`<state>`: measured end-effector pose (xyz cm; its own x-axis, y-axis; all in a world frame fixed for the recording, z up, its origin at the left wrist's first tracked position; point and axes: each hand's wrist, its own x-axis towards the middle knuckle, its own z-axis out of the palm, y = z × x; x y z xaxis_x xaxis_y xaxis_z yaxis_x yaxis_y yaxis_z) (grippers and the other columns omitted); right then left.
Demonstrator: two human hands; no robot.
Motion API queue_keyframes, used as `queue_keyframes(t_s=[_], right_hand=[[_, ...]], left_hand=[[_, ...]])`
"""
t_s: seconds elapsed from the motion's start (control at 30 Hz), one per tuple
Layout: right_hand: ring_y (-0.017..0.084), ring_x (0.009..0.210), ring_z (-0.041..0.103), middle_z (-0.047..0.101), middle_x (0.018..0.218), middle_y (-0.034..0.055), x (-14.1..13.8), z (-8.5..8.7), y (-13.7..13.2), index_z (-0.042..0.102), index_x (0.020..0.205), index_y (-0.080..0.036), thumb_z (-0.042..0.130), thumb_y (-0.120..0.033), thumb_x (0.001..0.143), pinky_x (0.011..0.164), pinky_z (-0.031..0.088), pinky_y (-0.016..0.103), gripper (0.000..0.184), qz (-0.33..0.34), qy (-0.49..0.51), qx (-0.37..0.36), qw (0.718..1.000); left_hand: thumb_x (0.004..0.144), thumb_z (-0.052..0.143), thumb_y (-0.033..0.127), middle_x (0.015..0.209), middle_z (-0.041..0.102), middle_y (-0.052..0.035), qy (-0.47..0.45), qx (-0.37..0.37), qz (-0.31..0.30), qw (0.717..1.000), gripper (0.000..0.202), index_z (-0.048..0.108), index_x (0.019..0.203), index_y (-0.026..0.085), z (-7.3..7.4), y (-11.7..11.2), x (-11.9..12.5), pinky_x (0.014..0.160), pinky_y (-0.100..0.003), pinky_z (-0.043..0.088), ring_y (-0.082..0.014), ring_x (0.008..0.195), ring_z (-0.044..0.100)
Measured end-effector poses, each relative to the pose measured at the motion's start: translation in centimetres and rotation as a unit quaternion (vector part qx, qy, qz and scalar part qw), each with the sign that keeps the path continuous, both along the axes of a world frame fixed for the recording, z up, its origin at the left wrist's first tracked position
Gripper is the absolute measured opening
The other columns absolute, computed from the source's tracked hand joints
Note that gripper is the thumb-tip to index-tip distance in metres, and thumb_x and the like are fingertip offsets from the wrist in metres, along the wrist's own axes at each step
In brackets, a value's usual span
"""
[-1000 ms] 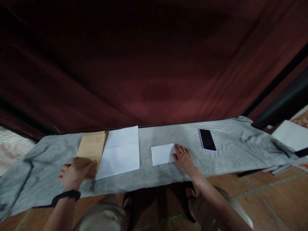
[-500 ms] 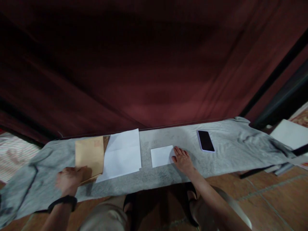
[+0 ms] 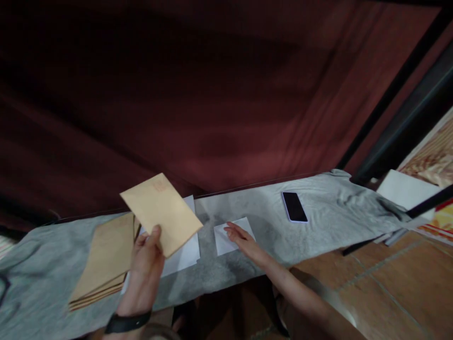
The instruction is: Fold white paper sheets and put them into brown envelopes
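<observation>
My left hand (image 3: 148, 252) grips a brown envelope (image 3: 164, 210) by its lower left edge, thumb on top, and holds it raised and tilted above the cloth. Below and to its left lies a stack of brown envelopes (image 3: 109, 250). White paper sheets (image 3: 186, 252) lie flat beneath the held envelope, which partly hides them. My right hand (image 3: 242, 238) is over a smaller folded-looking white paper (image 3: 224, 243), its fingers stretched out. Whether those fingertips touch the paper I cannot tell.
A phone with a purple edge (image 3: 295, 207) lies to the right on the grey cloth (image 3: 339, 212). A dark red curtain-like surface (image 3: 226, 118) rises behind. At the far right are a white flat object (image 3: 406, 189), dark poles and a tiled floor (image 3: 389, 278).
My left hand has lifted one envelope off the stack and moved it right, over the white sheets. My right hand has shifted left over the small paper. The view has turned slightly.
</observation>
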<state>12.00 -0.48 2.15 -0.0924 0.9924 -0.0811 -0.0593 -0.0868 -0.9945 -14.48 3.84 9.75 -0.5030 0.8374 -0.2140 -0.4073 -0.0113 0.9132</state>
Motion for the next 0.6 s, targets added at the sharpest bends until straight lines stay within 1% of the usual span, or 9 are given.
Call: queue_keyframes(t_s=[0.03,0.07,0.1,0.17,0.23,0.33,0.4,0.5,0.6], right_hand=[[0.025,0.123,0.062,0.068,0.131,0.0077,-0.8,0.0,0.0,0.061,0.134,-0.027,0.067,-0.057,0.086,0.107,0.047,0.045,0.056,-0.002,0.062,-0.029,0.998],[0.026,0.118,0.065,0.070,0.126,0.0067,-1.6,0.0,0.1,0.064,0.129,-0.027,0.073,-0.059,0.081,0.102,0.050,0.045,0.058,0.000,0.110,-0.051,0.993],[0.025,0.113,0.067,0.072,0.120,0.0059,-2.1,0.1,0.2,0.066,0.124,-0.027,0.076,-0.059,0.078,0.098,0.052,0.043,0.058,0.001,0.147,-0.058,0.987],[0.024,0.102,0.070,0.074,0.108,0.0054,-2.9,0.2,0.5,0.070,0.110,-0.023,0.081,-0.060,0.071,0.089,0.055,0.040,0.055,-0.011,0.197,-0.070,0.978],[0.024,0.089,0.073,0.074,0.097,0.0049,-3.1,0.4,0.9,0.070,0.101,-0.021,0.084,-0.059,0.065,0.080,0.058,0.038,0.054,-0.040,0.226,-0.078,0.970],[0.024,0.077,0.073,0.075,0.089,0.0043,-3.0,0.7,1.5,0.069,0.100,-0.020,0.086,-0.053,0.062,0.071,0.058,0.037,0.053,-0.067,0.249,-0.085,0.962],[0.023,0.075,0.073,0.076,0.088,0.0041,-2.9,0.8,1.6,0.070,0.100,-0.021,0.085,-0.050,0.063,0.070,0.058,0.036,0.050,-0.062,0.256,-0.081,0.961],[0.021,0.072,0.072,0.076,0.085,0.0034,-2.7,0.9,1.6,0.070,0.098,-0.020,0.084,-0.050,0.065,0.069,0.057,0.034,0.046,-0.066,0.254,-0.073,0.962],[0.021,0.075,0.072,0.076,0.088,0.0021,-2.5,1.1,1.7,0.070,0.099,-0.021,0.083,-0.051,0.067,0.070,0.057,0.033,0.046,-0.076,0.245,-0.057,0.965]], left_hand=[[0.071,0.075,0.017,0.087,0.074,0.0007,-0.053,-0.004,-0.008,0.999,0.017,0.060,0.078,0.020,-0.7,0.1,2.8,0.087,-0.030,0.057,-0.0142,0.084,0.070],[0.071,0.077,0.016,0.085,0.074,0.0011,-0.089,-0.006,-0.030,0.996,0.018,0.060,0.077,0.019,-1.5,0.1,5.2,0.086,-0.029,0.057,-0.0133,0.081,0.070],[0.070,0.079,0.017,0.085,0.075,0.0011,-0.114,-0.010,-0.059,0.992,0.020,0.060,0.078,0.019,-2.2,-0.1,7.0,0.085,-0.030,0.058,-0.0134,0.079,0.070],[0.069,0.083,0.022,0.085,0.076,0.0020,-0.134,-0.002,-0.095,0.986,0.024,0.061,0.079,0.020,-3.6,-0.5,9.3,0.082,-0.030,0.058,-0.0131,0.077,0.071],[0.068,0.086,0.024,0.087,0.076,0.0021,-0.146,0.010,-0.107,0.983,0.028,0.060,0.076,0.020,-4.5,-0.7,10.0,0.081,-0.027,0.058,-0.0125,0.079,0.071],[0.068,0.086,0.022,0.087,0.077,0.0021,-0.156,0.008,-0.095,0.983,0.027,0.061,0.074,0.019,-5.0,-0.4,9.7,0.084,-0.024,0.057,-0.0113,0.083,0.072],[0.071,0.084,0.018,0.086,0.077,0.0008,-0.159,-0.007,-0.100,0.982,0.021,0.064,0.078,0.018,-4.9,0.0,9.4,0.085,-0.023,0.057,-0.0117,0.084,0.072],[0.077,0.077,0.015,0.090,0.078,-0.0016,-0.161,-0.018,-0.130,0.978,0.013,0.068,0.085,0.019,-4.2,0.0,9.3,0.088,-0.025,0.057,-0.0144,0.089,0.073],[0.078,0.076,0.014,0.092,0.077,-0.0005,-0.161,-0.023,-0.161,0.973,0.015,0.069,0.089,0.022,-3.5,-0.6,9.7,0.089,-0.028,0.058,-0.0170,0.094,0.073]])
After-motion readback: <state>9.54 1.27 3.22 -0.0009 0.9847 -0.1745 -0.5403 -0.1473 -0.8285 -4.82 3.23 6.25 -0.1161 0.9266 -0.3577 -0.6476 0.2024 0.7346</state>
